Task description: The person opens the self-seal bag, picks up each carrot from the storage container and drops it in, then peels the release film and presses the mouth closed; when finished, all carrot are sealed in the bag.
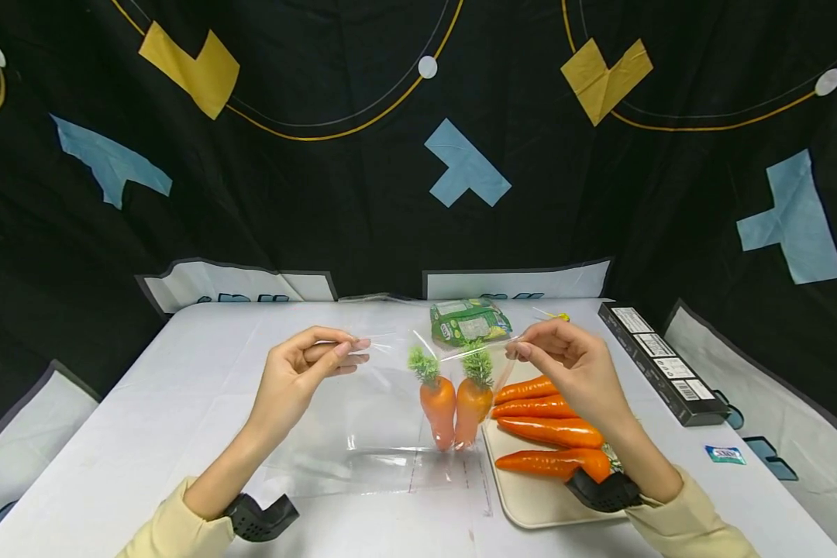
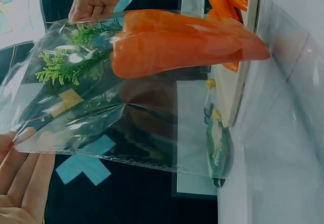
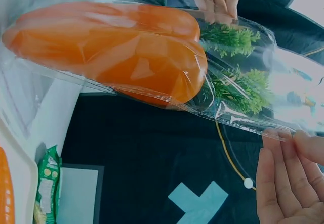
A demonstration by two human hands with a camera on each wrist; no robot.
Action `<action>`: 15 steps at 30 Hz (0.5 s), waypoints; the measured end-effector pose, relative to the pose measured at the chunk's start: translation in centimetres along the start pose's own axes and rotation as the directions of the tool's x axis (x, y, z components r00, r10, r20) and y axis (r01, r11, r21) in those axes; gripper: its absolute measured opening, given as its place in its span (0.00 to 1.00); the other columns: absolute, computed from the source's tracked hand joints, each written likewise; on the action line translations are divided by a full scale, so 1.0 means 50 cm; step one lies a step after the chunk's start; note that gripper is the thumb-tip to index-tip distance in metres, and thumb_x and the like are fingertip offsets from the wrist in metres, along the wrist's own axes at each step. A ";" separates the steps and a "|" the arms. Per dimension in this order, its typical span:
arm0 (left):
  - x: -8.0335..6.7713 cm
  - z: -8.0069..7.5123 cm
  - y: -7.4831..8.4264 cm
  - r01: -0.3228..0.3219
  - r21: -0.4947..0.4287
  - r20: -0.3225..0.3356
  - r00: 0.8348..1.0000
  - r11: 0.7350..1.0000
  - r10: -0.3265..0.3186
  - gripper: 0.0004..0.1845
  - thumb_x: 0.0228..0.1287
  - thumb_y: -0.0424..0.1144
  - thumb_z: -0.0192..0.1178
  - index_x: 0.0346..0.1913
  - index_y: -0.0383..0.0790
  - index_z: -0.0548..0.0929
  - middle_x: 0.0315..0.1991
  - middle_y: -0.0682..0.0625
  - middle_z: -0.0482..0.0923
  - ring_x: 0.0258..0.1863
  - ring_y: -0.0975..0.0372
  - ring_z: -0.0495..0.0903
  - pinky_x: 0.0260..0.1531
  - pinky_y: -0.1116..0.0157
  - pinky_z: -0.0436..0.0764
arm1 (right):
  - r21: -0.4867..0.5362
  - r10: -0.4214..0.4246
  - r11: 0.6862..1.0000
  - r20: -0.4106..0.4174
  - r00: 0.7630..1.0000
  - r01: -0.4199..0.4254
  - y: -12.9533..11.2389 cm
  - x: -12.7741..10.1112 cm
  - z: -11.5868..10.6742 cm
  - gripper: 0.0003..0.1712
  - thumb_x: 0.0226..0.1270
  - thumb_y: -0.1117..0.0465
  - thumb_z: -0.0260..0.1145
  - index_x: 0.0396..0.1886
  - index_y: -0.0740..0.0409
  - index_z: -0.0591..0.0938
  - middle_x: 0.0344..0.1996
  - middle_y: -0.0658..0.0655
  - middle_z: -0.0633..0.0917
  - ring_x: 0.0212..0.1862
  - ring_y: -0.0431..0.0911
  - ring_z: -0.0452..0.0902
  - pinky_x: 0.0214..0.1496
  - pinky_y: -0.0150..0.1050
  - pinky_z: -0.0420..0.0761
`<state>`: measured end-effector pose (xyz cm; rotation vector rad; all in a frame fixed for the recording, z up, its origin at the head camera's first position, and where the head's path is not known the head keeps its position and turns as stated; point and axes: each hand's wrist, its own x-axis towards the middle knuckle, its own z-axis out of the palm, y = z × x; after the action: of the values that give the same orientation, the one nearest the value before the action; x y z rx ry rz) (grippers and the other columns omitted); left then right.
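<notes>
Above a white table (image 1: pixel 181 403), a clear plastic bag (image 1: pixel 384 418) hangs stretched between two hands. At its top edge, the left hand (image 1: pixel 300 376) pinches one corner and the right hand (image 1: pixel 572 364) pinches the other. Two short carrots (image 1: pixel 456 407) sit inside, nearer the right hand, beside a tray (image 1: pixel 530 504) of long carrots (image 1: pixel 547 430).

You won't find any wording you can read here. The black box (image 1: pixel 661 363), just right of the tray (image 1: pixel 530 504), carries white labels and a barcode, all too small; the green packet (image 1: pixel 469 321) behind the tray has blurred print.
</notes>
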<state>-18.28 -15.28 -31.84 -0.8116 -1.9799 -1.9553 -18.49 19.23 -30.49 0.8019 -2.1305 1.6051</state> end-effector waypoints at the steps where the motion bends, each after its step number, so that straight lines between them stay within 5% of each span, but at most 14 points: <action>1: 0.001 0.000 -0.002 0.003 0.004 0.006 1.000 1.000 -0.003 0.09 0.69 0.29 0.57 0.47 0.27 0.78 0.45 0.42 0.84 0.43 0.52 0.85 0.44 0.56 0.82 | 0.000 0.003 1.000 0.003 1.000 -0.003 0.003 0.000 0.000 0.05 0.64 0.72 0.65 0.39 0.64 0.80 0.35 0.59 0.86 0.38 0.46 0.85 0.47 0.36 0.82; 15: 0.015 0.008 -0.004 -0.007 0.096 -0.032 0.999 0.995 0.010 0.11 0.67 0.30 0.60 0.50 0.30 0.81 0.46 0.40 0.84 0.41 0.53 0.86 0.41 0.58 0.84 | 0.010 0.015 1.000 0.004 1.000 -0.015 0.018 0.003 0.001 0.05 0.65 0.70 0.65 0.39 0.64 0.81 0.35 0.59 0.86 0.37 0.47 0.84 0.46 0.36 0.83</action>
<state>-18.90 -14.69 -31.61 -0.7588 -2.0311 -1.8411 -19.18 19.31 -31.09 0.7942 -2.1374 1.6243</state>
